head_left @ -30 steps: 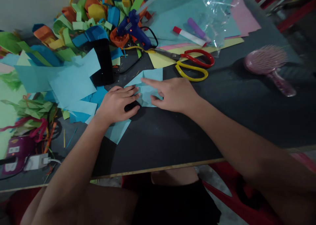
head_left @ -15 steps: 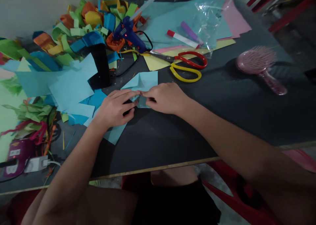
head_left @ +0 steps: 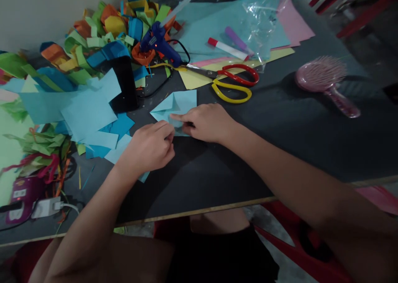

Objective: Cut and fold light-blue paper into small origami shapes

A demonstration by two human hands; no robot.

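Observation:
A partly folded light blue paper [head_left: 183, 98] lies on the dark table, creased into a pointed flap on its left side. My right hand [head_left: 208, 123] rests over its lower right part, the index finger stretched out and pressing on the paper, the other fingers bent beneath. My left hand [head_left: 152, 146] is closed at the paper's lower left edge, its fingertips curled and seeming to pinch that edge, which they mostly hide. Beneath the left hand and wrist, another light blue piece [head_left: 144, 176] shows in part.
Scissors [head_left: 233, 84] lie behind the right hand, near a blue glue gun [head_left: 161, 44] and markers [head_left: 230, 49]. A pink hairbrush [head_left: 326, 82] is at right. Loose blue sheets [head_left: 88, 109], a black stand [head_left: 126, 84] and a purple power socket [head_left: 23, 198] are at left.
My left hand has drawn back slightly toward me, and its outstretched fingers have curled shut, uncovering more of the folded paper. My right hand stays nearly in place.

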